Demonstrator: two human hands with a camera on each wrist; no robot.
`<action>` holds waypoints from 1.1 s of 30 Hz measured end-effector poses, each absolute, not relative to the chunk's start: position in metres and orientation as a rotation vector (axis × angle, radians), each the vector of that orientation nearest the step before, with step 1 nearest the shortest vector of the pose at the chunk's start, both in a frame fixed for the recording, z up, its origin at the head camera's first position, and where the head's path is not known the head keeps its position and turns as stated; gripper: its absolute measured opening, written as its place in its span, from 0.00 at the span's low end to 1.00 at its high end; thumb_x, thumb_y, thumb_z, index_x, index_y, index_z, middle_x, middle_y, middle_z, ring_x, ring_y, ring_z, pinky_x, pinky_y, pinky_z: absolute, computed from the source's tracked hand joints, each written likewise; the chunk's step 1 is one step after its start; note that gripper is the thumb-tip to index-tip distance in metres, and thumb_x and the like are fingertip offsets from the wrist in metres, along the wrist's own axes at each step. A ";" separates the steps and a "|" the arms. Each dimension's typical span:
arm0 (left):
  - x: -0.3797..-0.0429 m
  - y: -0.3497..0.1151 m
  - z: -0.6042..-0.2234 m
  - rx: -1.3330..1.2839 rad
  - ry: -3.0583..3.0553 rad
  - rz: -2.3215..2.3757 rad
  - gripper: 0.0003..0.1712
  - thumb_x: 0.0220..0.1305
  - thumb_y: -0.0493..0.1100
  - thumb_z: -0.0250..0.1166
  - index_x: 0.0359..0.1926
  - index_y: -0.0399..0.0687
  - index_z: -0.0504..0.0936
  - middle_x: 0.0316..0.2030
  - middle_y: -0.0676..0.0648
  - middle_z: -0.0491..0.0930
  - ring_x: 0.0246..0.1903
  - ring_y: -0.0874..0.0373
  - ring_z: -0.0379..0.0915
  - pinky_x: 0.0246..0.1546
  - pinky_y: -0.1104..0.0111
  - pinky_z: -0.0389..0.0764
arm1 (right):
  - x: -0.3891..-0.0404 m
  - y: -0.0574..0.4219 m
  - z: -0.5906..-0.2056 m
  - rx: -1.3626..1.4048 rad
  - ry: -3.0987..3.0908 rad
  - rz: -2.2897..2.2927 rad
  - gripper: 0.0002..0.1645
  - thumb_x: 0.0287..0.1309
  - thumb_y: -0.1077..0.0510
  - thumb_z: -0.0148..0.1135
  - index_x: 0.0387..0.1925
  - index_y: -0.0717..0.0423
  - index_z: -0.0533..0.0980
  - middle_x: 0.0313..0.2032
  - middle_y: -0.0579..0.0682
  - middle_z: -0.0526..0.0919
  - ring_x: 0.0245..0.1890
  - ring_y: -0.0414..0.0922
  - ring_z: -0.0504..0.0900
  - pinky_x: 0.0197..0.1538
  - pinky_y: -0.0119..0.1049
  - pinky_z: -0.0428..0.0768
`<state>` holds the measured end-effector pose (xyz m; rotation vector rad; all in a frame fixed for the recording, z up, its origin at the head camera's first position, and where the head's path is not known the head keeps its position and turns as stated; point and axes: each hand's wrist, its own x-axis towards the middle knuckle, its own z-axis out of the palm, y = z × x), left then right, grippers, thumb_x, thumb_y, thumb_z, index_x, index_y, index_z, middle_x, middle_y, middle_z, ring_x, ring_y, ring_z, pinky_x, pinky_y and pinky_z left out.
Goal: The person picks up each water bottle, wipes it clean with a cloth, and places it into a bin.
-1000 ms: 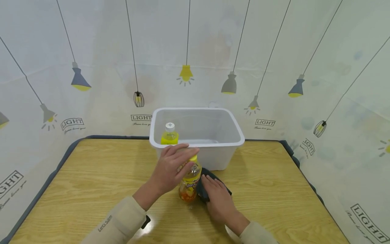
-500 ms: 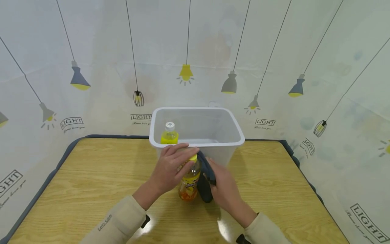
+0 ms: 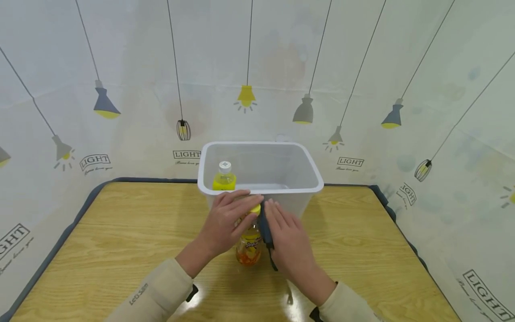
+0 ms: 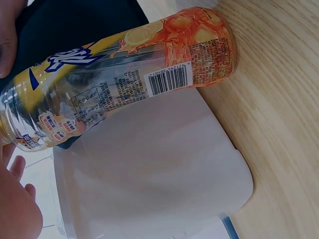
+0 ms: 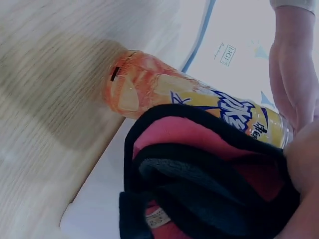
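Note:
A clear drink bottle (image 3: 248, 250) with a yellow cap and an orange fruit label stands upright on the table. My left hand (image 3: 221, 226) holds it at the cap and neck, thumb on the near side. To its right, a folded dark blue cloth item (image 3: 264, 226) is up on edge. The right wrist view shows black binding, pink lining and a small tag on this cloth item (image 5: 204, 174). My right hand (image 3: 291, 243) presses it against the bottle's side with fingers straight and side by side. The right thumb is hidden in the head view.
Just behind the bottle stands a white plastic bin (image 3: 314, 176). Inside it, at the left, is a yellow bottle (image 3: 224, 180) with a white cap. The wooden table (image 3: 132, 237) ends at printed cloth walls (image 3: 261, 67) at the back and sides.
My right hand has lifted the dark cloth item from lying on the table to upright beside the bottle; its fingers now lie straighter on it. The left hand and bottle stay put.

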<state>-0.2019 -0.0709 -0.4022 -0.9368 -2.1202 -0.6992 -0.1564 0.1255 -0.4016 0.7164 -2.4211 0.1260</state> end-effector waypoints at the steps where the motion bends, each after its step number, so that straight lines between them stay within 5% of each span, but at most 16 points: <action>1: -0.202 -0.071 -0.402 -0.937 -2.118 -0.697 0.22 0.70 0.52 0.57 0.62 0.56 0.77 0.57 0.56 0.81 0.61 0.54 0.72 0.59 0.59 0.68 | -0.156 0.126 -0.403 0.712 -2.416 0.099 0.53 0.36 0.69 0.73 0.69 0.63 0.64 0.66 0.56 0.73 0.66 0.50 0.72 0.64 0.45 0.72; 14: -0.202 -0.069 -0.401 -0.943 -2.097 -0.707 0.22 0.71 0.53 0.56 0.61 0.55 0.78 0.56 0.55 0.82 0.60 0.54 0.73 0.59 0.58 0.68 | -0.153 0.134 -0.436 0.640 -2.499 0.023 0.55 0.29 0.65 0.75 0.67 0.65 0.66 0.63 0.56 0.76 0.62 0.50 0.76 0.62 0.43 0.74; 27: -0.202 -0.068 -0.402 -0.938 -2.112 -0.711 0.21 0.71 0.52 0.57 0.61 0.55 0.78 0.56 0.55 0.82 0.61 0.54 0.73 0.59 0.58 0.68 | -0.149 0.127 -0.488 0.656 -2.822 -0.293 0.29 0.64 0.60 0.58 0.67 0.55 0.69 0.69 0.51 0.69 0.69 0.47 0.69 0.67 0.43 0.70; 33: -0.202 -0.069 -0.402 -0.936 -2.087 -0.707 0.22 0.71 0.54 0.56 0.61 0.55 0.78 0.55 0.55 0.83 0.60 0.53 0.73 0.58 0.56 0.69 | -0.152 0.130 -0.500 0.691 -2.792 -0.464 0.25 0.69 0.59 0.51 0.67 0.48 0.70 0.70 0.47 0.67 0.70 0.46 0.66 0.68 0.45 0.68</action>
